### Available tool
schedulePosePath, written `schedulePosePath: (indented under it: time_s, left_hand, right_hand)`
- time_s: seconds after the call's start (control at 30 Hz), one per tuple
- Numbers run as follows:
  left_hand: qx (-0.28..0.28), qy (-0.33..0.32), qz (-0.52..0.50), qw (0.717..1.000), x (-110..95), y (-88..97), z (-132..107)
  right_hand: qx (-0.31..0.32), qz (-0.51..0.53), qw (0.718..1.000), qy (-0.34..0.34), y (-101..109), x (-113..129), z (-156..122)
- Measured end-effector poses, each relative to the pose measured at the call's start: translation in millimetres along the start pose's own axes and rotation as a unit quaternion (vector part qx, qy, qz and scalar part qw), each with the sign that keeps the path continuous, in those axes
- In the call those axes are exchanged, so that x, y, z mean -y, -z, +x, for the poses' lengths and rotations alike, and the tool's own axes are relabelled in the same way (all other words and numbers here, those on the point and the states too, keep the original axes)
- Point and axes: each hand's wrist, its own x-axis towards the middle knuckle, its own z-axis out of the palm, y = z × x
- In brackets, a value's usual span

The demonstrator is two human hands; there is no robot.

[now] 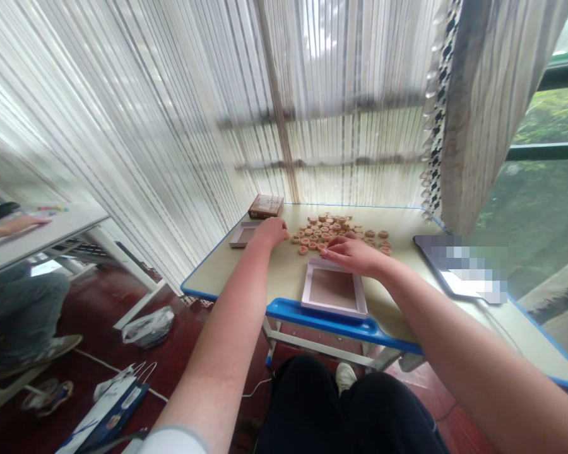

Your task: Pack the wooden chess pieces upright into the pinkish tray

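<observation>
A loose pile of round wooden xiangqi pieces [329,222] spreads over the cream table [284,277], some showing reddish markings. At the pile's left edge is my left hand [273,231], its fingers curled downward; a piece appears beside the fingertips, but what they hold is hidden. My right hand [355,255] lies palm down with fingers stretched over the front of the pile. Just below it, an open, shallow pale box half [307,293] rests at the table's front edge, with a brown bottom. Another shallow box tray [236,236] sits behind my left wrist.
A brown box [266,205] stands at the far left corner. To the right lies a dark-edged tablet [435,268], its screen blurred, with a cable. A blue pen groove [284,308] lines the front edge. Another person's arm [14,227] rests on a table at left.
</observation>
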Motion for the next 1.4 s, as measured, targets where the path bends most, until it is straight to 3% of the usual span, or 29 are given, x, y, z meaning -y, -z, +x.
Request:
schedulePosePath:
  time_s: [0.1, 0.23, 0.43, 0.6, 0.77, 1.03, 1.2, 1.4]
  left_hand:
    - [0.013, 0.018, 0.000, 1.000, 2.1, -1.2, 1.4]
    - [0.033, -0.012, -0.015, 0.999, -0.4, -3.3, 0.9]
    - [0.020, -0.020, -0.022, 0.999, -5.9, -7.4, -0.8]
    - [-0.037, -0.010, -0.022, 0.999, -16.9, -12.3, -1.8]
    - [-0.098, -0.072, -0.028, 0.992, -29.4, -19.1, -2.2]
    - [-0.098, -0.108, -0.031, 0.989, -38.1, -24.2, -4.8]
    - [-0.058, -0.138, -0.027, 0.988, -41.2, -28.5, -3.8]
    - [-0.085, -0.144, -0.051, 0.985, -45.9, -23.0, -8.7]
  right_hand:
    - [0.010, -0.024, 1.000, 0.008, -0.6, 1.9, 0.3]
    - [0.013, -0.036, 0.999, 0.001, -1.8, 9.6, -0.3]
    - [0.011, -0.026, 0.999, 0.022, -4.4, 11.2, -0.6]
    - [-0.005, -0.033, 0.999, 0.035, -6.0, 8.4, 1.8]
    - [-0.022, -0.044, 0.997, 0.055, -6.0, 8.8, 1.6]
    - [-0.088, -0.066, 0.994, 0.011, -4.3, -0.1, 4.5]
    - [-0.129, -0.091, 0.982, -0.102, -8.5, -15.9, 8.8]
    - [-0.123, -0.058, 0.985, -0.106, -10.2, -24.0, 10.9]
